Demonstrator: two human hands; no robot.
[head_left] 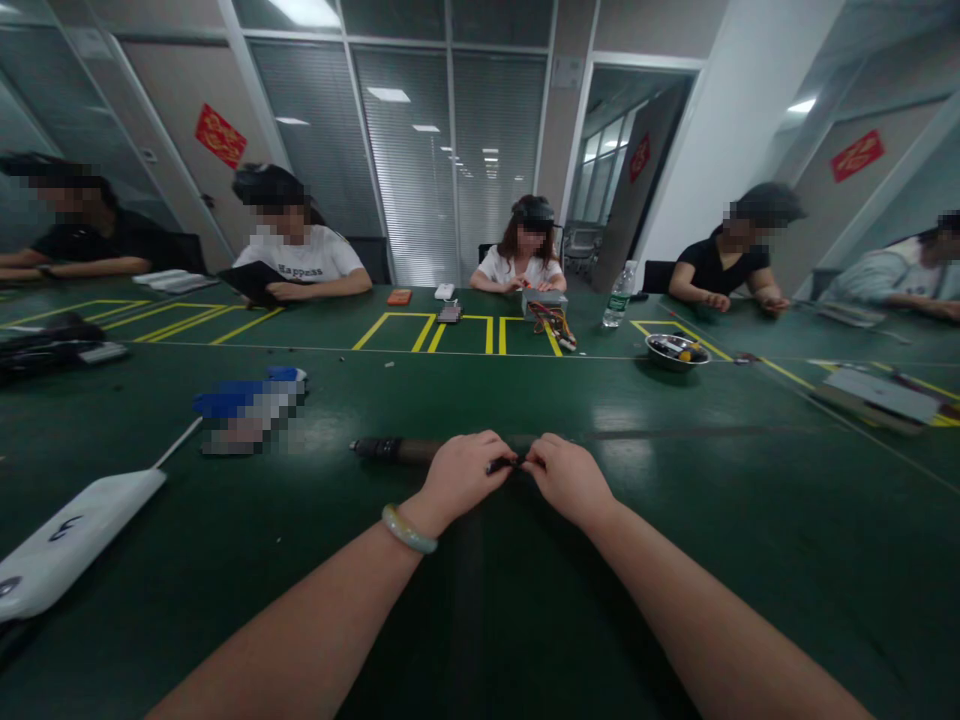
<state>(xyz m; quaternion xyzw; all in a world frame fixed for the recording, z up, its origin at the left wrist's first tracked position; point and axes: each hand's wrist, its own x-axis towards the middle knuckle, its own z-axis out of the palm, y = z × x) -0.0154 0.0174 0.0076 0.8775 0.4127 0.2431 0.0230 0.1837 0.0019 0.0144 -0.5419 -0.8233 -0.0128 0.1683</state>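
Note:
Fingers pinched, my left hand [459,478] holds a small dark part [500,464], whose exact kind I cannot make out. My right hand [571,482] is closed too, its fingertips meeting the same part from the other side. Both hands are close together over the green table [337,580]. Just behind my left hand lies a dark, pen-shaped electric screwdriver [397,450], its tip pointing left and its other end hidden by my fingers. A pale bangle [409,530] is around my left wrist.
At left lie a white power bank [82,540] with a cable and a blurred blue-and-white object [251,408]. A metal bowl [679,364] and a water bottle [619,297] stand farther back. Across the table, a person [525,262] handles a grey box [544,300] with coloured wires.

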